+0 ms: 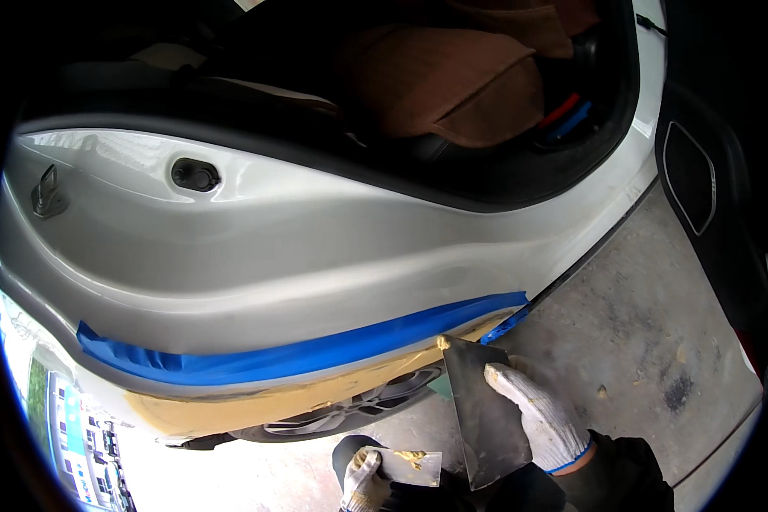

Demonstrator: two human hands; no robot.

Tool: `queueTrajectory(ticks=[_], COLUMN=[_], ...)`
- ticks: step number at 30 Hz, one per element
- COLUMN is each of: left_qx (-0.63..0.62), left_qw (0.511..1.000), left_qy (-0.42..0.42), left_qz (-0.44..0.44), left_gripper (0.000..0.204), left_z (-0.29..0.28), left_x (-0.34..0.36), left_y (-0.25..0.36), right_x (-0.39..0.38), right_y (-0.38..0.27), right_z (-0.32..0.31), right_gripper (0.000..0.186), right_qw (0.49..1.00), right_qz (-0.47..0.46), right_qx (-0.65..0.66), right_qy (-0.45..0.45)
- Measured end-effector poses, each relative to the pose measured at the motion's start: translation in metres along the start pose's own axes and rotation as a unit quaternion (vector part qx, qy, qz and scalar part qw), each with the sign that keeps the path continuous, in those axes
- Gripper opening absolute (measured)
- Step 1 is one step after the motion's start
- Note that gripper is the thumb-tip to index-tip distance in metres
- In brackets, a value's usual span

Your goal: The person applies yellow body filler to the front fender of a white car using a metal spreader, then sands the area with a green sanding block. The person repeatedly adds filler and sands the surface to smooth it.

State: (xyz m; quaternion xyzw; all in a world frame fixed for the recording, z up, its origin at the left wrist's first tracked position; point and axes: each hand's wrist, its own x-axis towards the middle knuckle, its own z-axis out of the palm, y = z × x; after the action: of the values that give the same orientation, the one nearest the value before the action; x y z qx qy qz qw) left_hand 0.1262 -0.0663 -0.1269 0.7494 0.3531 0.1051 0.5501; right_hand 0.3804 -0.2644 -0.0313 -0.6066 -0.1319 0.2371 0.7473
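Both hands wear white knit gloves. My right hand [538, 418] grips a wide, dark, flat scraper plate [486, 418], thumb lying over its face. A dab of yellow putty [443, 342] clings to the plate's upper left corner, close to the car's lower edge; whether they touch I cannot tell. Lower and to the left, my left hand [365, 480] pinches a small pale spreader [401, 468] with a smear of yellow putty [413, 458] on it. Tan filler [222, 411] coats the car panel's lower edge, beneath a strip of blue masking tape [299, 363].
The silver car body [316, 247] curves across the view, its door opening showing a brown seat [452, 85]. An open dark door [700, 171] stands at right. A wheel [358, 405] shows under the filler. Stained concrete floor [631, 316] lies at right.
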Motion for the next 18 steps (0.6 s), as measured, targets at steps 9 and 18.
queueTrajectory(ticks=[9,18], left_qx=[0.127,-0.098], left_qw=[0.989,0.995], left_qy=[0.007,0.022], left_qz=[0.079,-0.020], left_gripper=[0.028,0.031], left_z=[-0.006,-0.017], left_x=[-0.005,-0.004], left_y=[0.003,-0.010], right_x=[-0.004,-0.021], right_y=[-0.004,-0.004], right_z=[0.011,0.001], right_gripper=[0.021,0.020], right_qw=[0.985,0.955], right_qz=[0.110,0.127], right_qx=[0.130,0.256], right_qy=[0.027,0.075])
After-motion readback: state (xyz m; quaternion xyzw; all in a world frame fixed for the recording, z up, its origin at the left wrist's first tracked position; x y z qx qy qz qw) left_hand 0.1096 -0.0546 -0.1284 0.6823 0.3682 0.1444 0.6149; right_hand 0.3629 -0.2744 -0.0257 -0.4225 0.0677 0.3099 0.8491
